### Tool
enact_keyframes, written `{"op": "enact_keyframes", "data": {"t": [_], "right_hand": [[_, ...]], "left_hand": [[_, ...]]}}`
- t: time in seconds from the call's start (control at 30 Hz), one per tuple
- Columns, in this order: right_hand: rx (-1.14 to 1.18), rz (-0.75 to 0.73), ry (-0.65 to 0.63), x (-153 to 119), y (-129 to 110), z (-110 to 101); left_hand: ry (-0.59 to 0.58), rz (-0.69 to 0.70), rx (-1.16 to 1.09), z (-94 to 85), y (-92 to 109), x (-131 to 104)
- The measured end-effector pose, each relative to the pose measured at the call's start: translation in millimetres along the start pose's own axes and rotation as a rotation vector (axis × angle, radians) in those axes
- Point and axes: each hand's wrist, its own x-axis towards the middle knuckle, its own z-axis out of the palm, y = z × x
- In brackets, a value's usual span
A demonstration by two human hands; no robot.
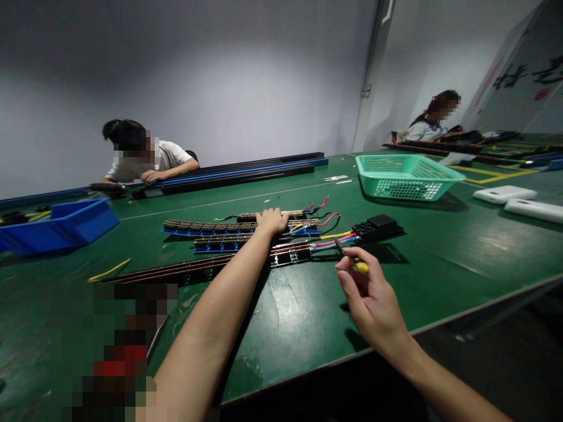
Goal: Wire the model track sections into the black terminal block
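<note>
My left hand (272, 220) reaches across the work and curls over the back strips, its fingertips partly hidden. Under and beside it lies a short blue-based strip with copper-coloured bars (206, 227). Nearer me runs a long black rail with copper-coloured bars (176, 268), its right end wired to a black connector block (379, 227) by red, blue and yellow wires. In my closed right hand (373, 293) is a small hand tool with a yellow-and-black handle (361, 267); its exact kind is unclear. The tool is held just in front of the wires.
A green perforated basket (404, 189) stands at the back right, with white flat devices (505, 194) beyond it. At the left is a blue bin (59, 227). Long black and blue rails (246, 174) lie along the far side, where a person leans over. Another person sits far right.
</note>
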Motion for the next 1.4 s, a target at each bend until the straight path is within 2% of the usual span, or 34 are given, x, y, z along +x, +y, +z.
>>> {"op": "enact_keyframes", "data": {"t": [0.13, 0.23, 0.33, 0.4, 0.5, 0.63, 0.73, 0.87, 0.97, 1.07, 1.23, 1.33, 1.4], "right_hand": [[0.039, -0.092, 0.006, -12.6, -12.8, -6.8], [0.199, -0.084, 0.006, -4.7, -24.1, -9.8], [0.397, 0.043, -0.012, 25.6, -30.7, -7.7], [0.492, 0.122, -0.075, 50.8, -30.9, -2.7], [0.537, 0.161, -0.171, 81.5, -24.8, 10.6], [0.494, 0.176, -0.251, 98.9, -10.2, 33.1], [0.395, 0.106, -0.300, 99.1, -1.6, 44.9], [0.201, -0.014, -0.431, 92.4, 0.5, 47.4], [0.109, -0.061, -0.483, 88.3, -1.0, 45.7], [0.177, -0.019, -0.433, 88.8, 0.2, 47.4], [0.479, 0.132, -0.182, 89.8, 2.6, 48.5], [0.463, 0.086, -0.179, 81.4, 1.5, 45.4], [0.406, 0.042, -0.222, 75.4, 1.7, 45.0]], "left_hand": [[0.005, -0.001, 0.004, 0.2, 0.2, -0.9], [0.007, -0.003, 0.000, 1.6, -0.3, 0.3], [0.006, -0.002, -0.002, 2.9, -1.0, 1.6], [0.005, 0.000, 0.000, 2.8, -1.1, 1.5], [0.005, -0.001, 0.001, 1.3, -0.4, -0.3], [0.010, -0.001, -0.004, -0.6, 0.8, -2.7], [0.011, 0.000, -0.006, -0.8, 0.8, -3.0], [0.011, 0.003, -0.010, 0.2, 0.4, -2.1], [0.011, 0.000, -0.016, 1.0, 0.1, -1.5], [0.009, 0.003, -0.013, 0.9, 0.2, -1.5], [-0.001, -0.006, -0.012, -0.4, 1.0, -1.8], [0.003, -0.004, -0.014, 0.2, 1.0, -1.1], [0.014, -0.001, -0.015, 1.1, 0.7, -0.7]]}}
